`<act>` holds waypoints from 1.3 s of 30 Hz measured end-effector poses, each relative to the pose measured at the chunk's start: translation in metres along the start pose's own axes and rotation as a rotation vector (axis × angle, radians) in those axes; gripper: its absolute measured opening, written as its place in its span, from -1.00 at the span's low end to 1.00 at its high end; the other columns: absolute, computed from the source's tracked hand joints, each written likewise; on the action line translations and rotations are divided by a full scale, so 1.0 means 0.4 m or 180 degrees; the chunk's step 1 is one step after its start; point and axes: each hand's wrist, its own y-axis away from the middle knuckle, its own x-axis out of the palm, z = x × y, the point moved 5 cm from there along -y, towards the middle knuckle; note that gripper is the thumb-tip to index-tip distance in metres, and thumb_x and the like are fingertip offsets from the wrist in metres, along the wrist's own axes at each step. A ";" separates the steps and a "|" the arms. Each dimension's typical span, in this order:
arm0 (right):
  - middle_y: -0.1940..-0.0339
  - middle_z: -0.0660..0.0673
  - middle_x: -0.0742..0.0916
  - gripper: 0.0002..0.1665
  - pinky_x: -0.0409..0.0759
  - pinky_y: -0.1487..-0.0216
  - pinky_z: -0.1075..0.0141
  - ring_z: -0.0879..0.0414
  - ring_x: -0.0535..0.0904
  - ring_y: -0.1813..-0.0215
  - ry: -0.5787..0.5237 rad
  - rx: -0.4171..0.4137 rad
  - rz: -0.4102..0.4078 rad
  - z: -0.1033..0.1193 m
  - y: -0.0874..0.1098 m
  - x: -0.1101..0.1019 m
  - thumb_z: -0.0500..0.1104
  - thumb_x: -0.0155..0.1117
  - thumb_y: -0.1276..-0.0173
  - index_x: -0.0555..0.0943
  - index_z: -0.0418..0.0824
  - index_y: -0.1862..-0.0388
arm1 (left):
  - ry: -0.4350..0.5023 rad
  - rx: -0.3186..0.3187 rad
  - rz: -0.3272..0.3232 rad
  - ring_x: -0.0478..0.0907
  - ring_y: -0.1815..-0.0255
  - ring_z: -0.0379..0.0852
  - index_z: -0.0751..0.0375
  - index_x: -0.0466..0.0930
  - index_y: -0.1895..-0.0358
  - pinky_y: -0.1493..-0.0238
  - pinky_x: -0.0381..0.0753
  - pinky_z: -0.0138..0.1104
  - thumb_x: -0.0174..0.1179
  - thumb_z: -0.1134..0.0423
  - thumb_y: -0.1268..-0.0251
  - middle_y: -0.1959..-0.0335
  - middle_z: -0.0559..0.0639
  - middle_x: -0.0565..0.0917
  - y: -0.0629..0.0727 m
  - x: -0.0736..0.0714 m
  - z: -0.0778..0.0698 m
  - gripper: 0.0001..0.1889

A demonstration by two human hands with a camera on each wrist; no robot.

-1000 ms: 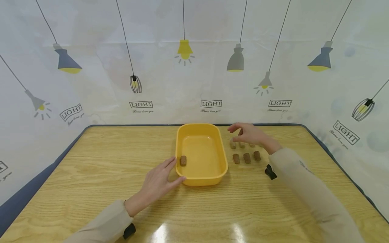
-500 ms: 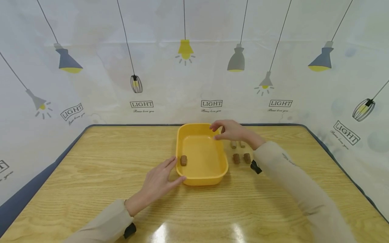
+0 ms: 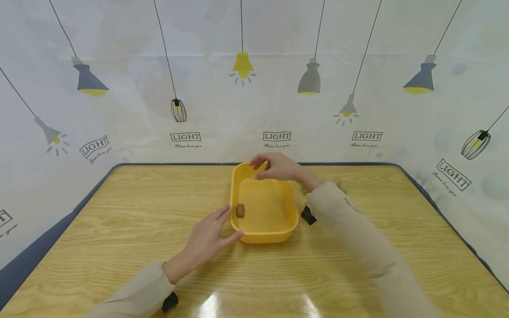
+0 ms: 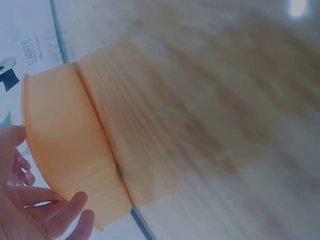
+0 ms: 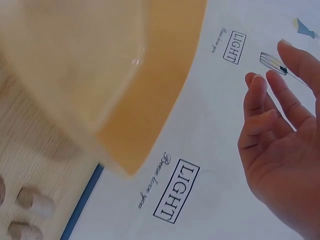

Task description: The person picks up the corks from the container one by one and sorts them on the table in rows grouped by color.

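A yellow plastic basin [image 3: 264, 237] sits on the wooden table, and one small brown cork-like cylinder [image 3: 240, 210] lies inside near its left wall. My left hand [image 3: 207, 236] rests against the basin's left side and near left corner, fingers spread. In the left wrist view, its fingertips meet the basin's rim [image 4: 26, 100]. Over the far part of the basin hovers my right hand [image 3: 278, 167], fingers loosely bent. From the right wrist view, nothing shows between the fingers of that right hand [image 5: 282, 135].
Right of the basin, more cork-like cylinders [image 5: 36, 201] stand on the table [image 3: 159, 190]; my right sleeve [image 3: 350, 221] hides most of them in the head view. One cylinder [image 3: 342, 187] shows past the sleeve. A printed curtain [image 3: 222, 110] closes off the back.
My right hand has moved left from above the group of cylinders to above the basin's far part. My left hand and the cylinder in the basin have stayed put.
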 end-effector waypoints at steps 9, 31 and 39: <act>0.04 -0.16 0.57 -0.49 0.46 0.17 0.19 0.02 0.47 0.10 -0.0359 0.0129 0.0178 0.007 -0.041 0.040 -0.08 0.23 -0.19 0.43 -0.25 -0.09 | -0.0007 0.0000 -0.0001 0.40 -0.04 0.07 0.34 0.34 -0.18 0.16 0.47 -0.10 0.06 -0.24 -0.06 -0.17 0.14 0.37 -0.001 0.003 0.003 -0.23; 0.05 -0.02 0.58 -0.49 0.40 0.29 0.29 0.12 0.51 0.17 -0.0886 0.0990 0.1048 -0.090 -0.071 0.163 -0.11 0.23 -0.15 0.45 -0.17 -0.11 | -0.0031 -0.0011 0.0007 0.40 -0.04 0.07 0.33 0.34 -0.18 0.16 0.47 -0.11 0.09 -0.22 -0.06 -0.17 0.12 0.36 -0.001 0.002 0.001 -0.25; 0.13 0.02 0.59 -0.54 0.42 0.22 0.29 0.14 0.50 0.20 -0.0852 0.1217 0.1314 -0.102 -0.065 0.207 -0.13 0.27 -0.12 0.48 -0.14 -0.03 | -0.0016 -0.0001 -0.0015 0.42 -0.02 0.06 0.34 0.35 -0.17 0.20 0.48 -0.12 0.09 -0.21 -0.06 -0.17 0.12 0.37 -0.001 0.001 0.001 -0.25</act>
